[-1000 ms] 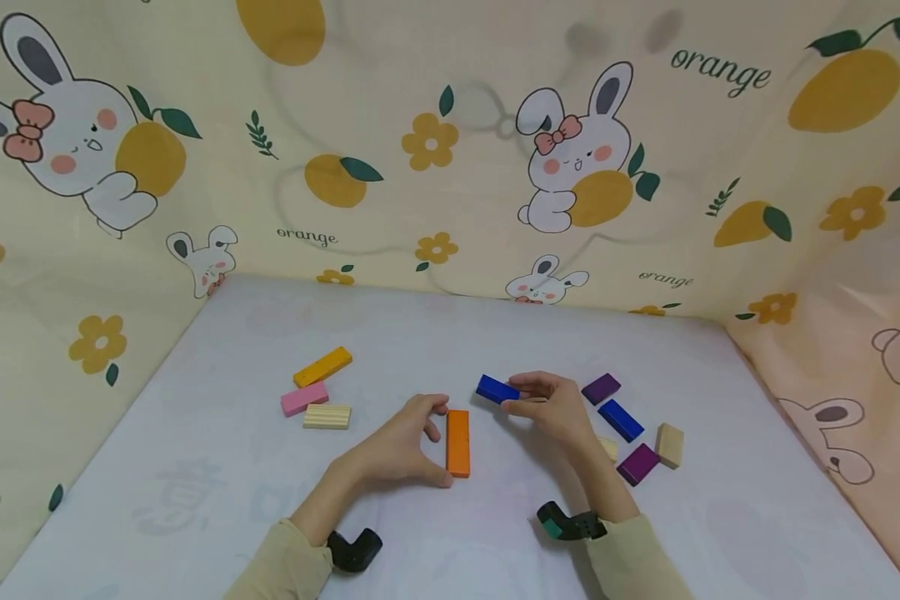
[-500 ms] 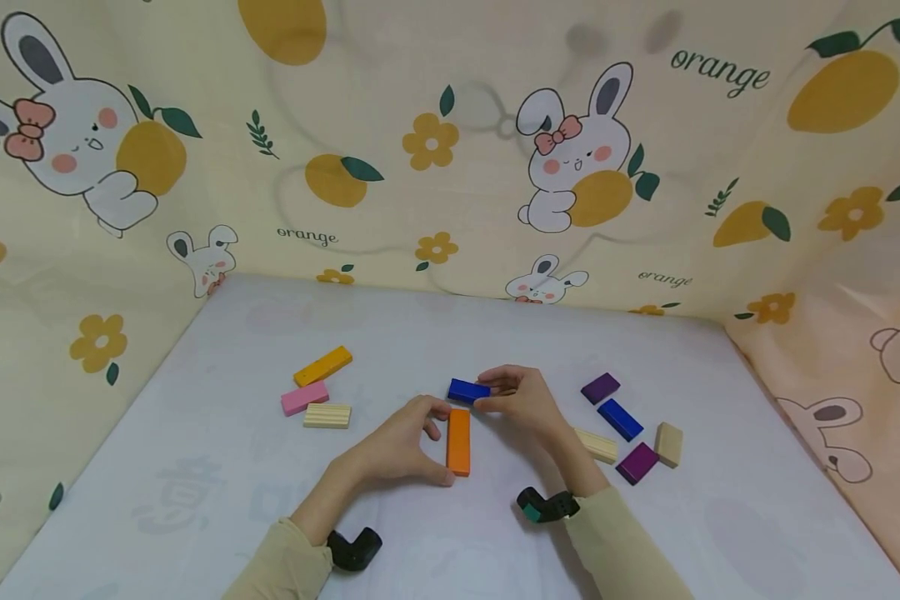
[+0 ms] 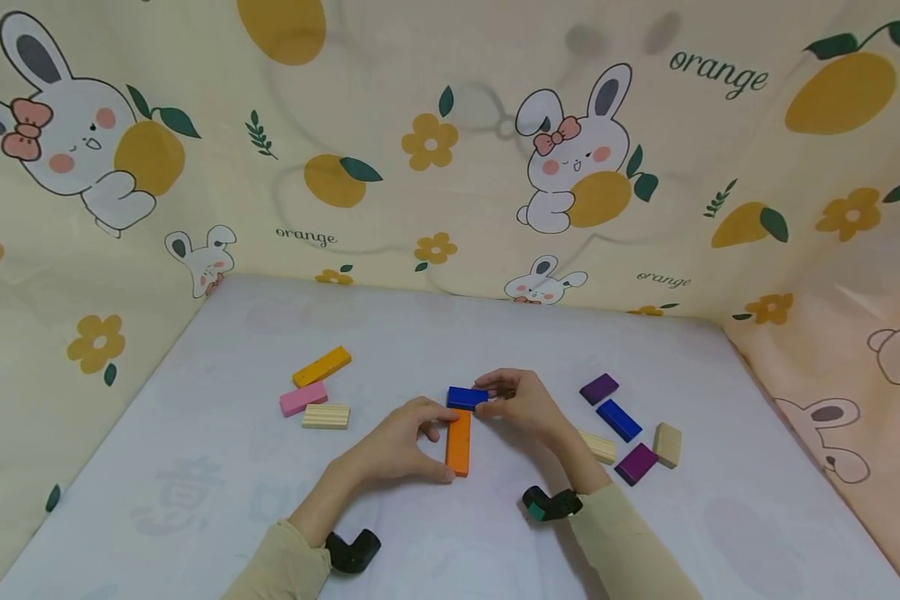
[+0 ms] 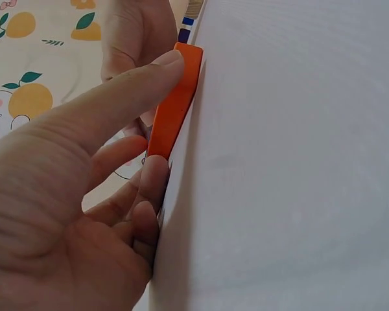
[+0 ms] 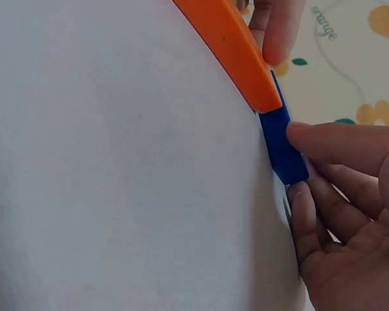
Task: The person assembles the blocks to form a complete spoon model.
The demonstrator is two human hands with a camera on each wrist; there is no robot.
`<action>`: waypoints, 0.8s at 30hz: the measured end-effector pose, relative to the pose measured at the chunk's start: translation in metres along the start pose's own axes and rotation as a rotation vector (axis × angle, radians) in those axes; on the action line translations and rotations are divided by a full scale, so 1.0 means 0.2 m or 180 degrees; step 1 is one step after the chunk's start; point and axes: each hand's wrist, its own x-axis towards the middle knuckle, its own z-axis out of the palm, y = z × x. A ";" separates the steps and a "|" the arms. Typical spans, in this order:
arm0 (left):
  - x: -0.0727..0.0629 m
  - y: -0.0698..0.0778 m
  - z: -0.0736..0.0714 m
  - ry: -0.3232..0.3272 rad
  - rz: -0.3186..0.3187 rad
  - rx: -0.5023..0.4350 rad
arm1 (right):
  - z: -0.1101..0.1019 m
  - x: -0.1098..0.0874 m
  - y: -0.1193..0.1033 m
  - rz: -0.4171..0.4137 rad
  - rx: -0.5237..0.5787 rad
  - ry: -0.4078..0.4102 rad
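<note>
An orange block (image 3: 458, 446) lies lengthwise on the white table. My left hand (image 3: 401, 442) spans it, thumb at its near end and index finger at the far end; the left wrist view shows the thumb against the orange block (image 4: 176, 97). Across the far end of that piece sits a blue block (image 3: 465, 398), forming a T shape in the head view. My right hand (image 3: 525, 408) pinches this blue block by its right end between thumb and fingers. In the right wrist view the blue block (image 5: 284, 146) meets the orange end.
To the left lie a yellow-orange block (image 3: 322, 367), a pink block (image 3: 303, 399) and a ridged wooden block (image 3: 326, 417). On the right are two purple blocks, another blue block (image 3: 619, 421), a plain wooden block (image 3: 667, 445) and a ridged one partly behind my right wrist.
My right hand has carried the blue block leftward and down to the orange block's far end. The left index finger has shifted slightly onto the orange block's far corner.
</note>
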 end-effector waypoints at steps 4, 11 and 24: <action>0.00 -0.01 0.00 0.0003 0.0025 0.0014 | 0.00 0.00 0.00 0.0007 0.0019 -0.0093; 0.01 -0.02 0.01 0.0009 -0.0030 0.0008 | 0.01 0.00 -0.02 -0.0022 0.0000 -0.0213; 0.02 -0.02 0.02 0.0084 0.0032 0.0073 | 0.02 0.00 -0.03 0.0021 0.0008 -0.0227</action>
